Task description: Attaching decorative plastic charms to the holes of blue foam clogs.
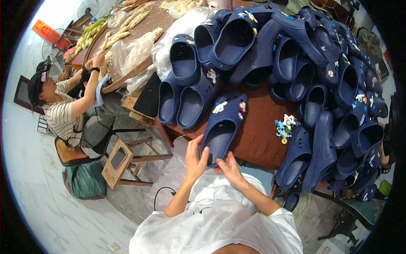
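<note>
A navy blue clog (229,115) lies over the near edge of the brown-covered table, toe pointing away and heel toward me. Several small colourful charms sit on its upper. My left hand (196,161) grips the left side of its heel, thumb at the rim. My right hand (231,170) holds the back of the heel from the right, with the thumb on top and fingers partly hidden underneath. On the brown cloth to the right is a small heap of loose colourful charms (286,126).
Many navy clogs (315,103) are piled at the back and right of the brown cloth (262,144). A round tray (91,40) with corn cobs stands far left, where another person (69,103) sits working. A wooden stool (116,167) with a phone (119,157) stands to my left.
</note>
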`<state>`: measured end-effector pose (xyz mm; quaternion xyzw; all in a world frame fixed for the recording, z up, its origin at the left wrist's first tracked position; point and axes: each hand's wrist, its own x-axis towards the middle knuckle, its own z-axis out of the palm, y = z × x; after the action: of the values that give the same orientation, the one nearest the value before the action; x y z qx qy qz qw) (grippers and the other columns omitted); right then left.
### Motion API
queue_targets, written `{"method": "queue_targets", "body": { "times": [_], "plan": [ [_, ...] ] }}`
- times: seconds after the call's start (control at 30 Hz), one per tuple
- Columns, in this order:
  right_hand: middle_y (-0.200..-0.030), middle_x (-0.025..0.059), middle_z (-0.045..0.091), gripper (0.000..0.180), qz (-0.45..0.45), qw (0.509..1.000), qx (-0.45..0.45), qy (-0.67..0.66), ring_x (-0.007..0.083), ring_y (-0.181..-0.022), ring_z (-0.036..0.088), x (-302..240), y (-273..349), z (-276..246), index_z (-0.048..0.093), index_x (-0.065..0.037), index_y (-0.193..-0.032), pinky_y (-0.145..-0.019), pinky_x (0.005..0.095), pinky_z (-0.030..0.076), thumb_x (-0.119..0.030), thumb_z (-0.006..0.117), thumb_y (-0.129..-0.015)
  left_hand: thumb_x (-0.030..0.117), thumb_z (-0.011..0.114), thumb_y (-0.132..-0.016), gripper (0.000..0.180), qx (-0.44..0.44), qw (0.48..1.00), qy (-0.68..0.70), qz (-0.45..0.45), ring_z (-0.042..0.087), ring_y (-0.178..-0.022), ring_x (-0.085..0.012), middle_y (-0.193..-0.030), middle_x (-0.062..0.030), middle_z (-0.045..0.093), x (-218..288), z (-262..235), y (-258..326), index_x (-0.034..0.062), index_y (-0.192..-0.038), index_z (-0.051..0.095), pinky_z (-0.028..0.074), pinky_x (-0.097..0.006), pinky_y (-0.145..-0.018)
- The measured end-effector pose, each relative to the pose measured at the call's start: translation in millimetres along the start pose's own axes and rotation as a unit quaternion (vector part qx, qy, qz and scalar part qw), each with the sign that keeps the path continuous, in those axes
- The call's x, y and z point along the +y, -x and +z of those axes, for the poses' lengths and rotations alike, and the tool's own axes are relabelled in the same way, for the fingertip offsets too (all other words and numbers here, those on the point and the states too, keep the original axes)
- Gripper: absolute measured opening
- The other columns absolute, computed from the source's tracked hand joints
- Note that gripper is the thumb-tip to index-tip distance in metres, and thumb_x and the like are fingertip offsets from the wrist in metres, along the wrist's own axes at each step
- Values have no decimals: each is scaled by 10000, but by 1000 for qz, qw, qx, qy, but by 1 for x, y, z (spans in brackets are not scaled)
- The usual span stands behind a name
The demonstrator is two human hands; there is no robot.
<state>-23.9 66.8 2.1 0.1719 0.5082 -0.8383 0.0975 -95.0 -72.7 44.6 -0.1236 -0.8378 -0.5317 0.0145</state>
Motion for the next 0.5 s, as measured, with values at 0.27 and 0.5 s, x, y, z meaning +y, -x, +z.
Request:
{"method": "queue_targets", "body": {
  "times": [0.27,0.5],
  "plan": [
    [-1159,152,533,484,-110,992,9,63,157,-899,594,-20,39,2,289,10,-1316,-713,302,560,-98,561,-931,87,611,-861,603,-57,971,227,-51,497,-1245,-276,-1343,-182,498,8,10,28,-3,-1414,387,363,-370,-1065],
    [-1119,184,575,527,-185,955,-21,231,186,-918,622,-58,31,22,354,52,-1284,-753,311,539,-142,655,-898,132,442,-893,514,71,971,227,-4,401,-1291,-245,-1371,-159,444,16,-6,8,-54,-1370,393,266,-345,-1102]
  ]
}}
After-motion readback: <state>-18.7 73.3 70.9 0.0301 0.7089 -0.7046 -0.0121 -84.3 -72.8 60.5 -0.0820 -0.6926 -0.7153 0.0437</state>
